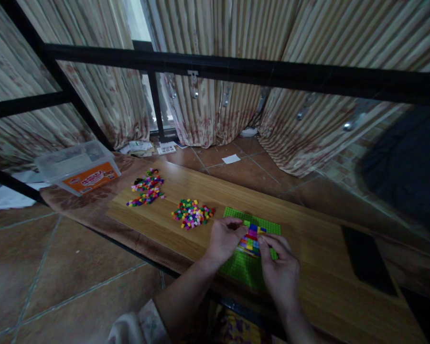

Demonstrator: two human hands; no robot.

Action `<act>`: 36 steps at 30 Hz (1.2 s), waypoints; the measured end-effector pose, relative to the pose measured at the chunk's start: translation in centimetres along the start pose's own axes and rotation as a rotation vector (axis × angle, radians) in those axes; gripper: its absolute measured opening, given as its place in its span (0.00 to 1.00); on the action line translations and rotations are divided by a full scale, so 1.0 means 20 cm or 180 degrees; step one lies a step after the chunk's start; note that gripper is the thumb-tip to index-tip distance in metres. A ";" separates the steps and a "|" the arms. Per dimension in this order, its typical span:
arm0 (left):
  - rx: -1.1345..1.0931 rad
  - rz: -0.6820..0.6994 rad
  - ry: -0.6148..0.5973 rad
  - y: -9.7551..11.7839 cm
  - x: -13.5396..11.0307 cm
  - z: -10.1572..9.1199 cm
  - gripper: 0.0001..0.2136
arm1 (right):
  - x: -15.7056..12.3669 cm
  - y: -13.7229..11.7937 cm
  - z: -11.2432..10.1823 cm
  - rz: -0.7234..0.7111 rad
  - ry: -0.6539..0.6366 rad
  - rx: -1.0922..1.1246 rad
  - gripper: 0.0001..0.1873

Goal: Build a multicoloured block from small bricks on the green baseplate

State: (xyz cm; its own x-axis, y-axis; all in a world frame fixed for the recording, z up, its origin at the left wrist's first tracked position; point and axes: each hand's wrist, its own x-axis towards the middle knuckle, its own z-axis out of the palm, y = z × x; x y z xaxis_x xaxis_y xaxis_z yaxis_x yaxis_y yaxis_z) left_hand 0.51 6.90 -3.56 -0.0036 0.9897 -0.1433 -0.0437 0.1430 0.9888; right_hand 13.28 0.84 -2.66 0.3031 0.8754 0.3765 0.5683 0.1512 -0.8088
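Observation:
A green studded baseplate [236, 265] lies on the wooden board, with a patch of multicoloured toy building bricks [251, 238] on its middle. My left hand [225, 240] is at the left side of this patch, its thumb and forefinger drawn together at the bricks. From the right, my right hand [282, 263] reaches to the patch's right side with its fingertips pinched. Anything small between either hand's fingertips is too small to make out. Left of the baseplate is a pile of loose bricks [191, 213]; a second brick pile [146, 188] lies farther left.
The long wooden board [318, 258] rests on a brown cloth-covered surface [139, 243]. A clear plastic box [80, 165] with an orange label stands at the far left. A dark flat object [367, 258] lies on the right. Black metal bars [215, 64] cross in front of striped curtains.

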 end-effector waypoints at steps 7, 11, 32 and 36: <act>-0.0384 -0.0026 -0.0193 0.04 -0.05 -0.02 0.10 | 0.02 -0.01 -0.02 0.0019 -0.0176 -0.0015 0.15; -0.0118 0.0193 -0.0121 0.01 -0.12 -0.15 0.12 | -0.02 -0.09 -0.05 -0.0143 0.0052 -0.0102 0.14; 0.3505 0.1065 0.1598 -0.13 0.16 -0.99 0.19 | -0.05 -0.16 0.65 -0.0425 -0.0760 -0.0893 0.14; 0.3593 0.1022 0.1543 -0.14 0.15 -0.99 0.17 | -0.03 -0.13 0.70 -0.0563 -0.0571 -0.0996 0.11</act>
State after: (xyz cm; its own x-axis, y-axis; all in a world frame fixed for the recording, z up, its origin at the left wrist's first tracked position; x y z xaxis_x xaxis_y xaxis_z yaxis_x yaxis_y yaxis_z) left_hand -19.15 9.33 -7.62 -0.2303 0.9103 0.3439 0.8986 0.0633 0.4343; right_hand 0.80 6.33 -7.12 0.0571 0.9189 0.3903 0.8136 0.1837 -0.5516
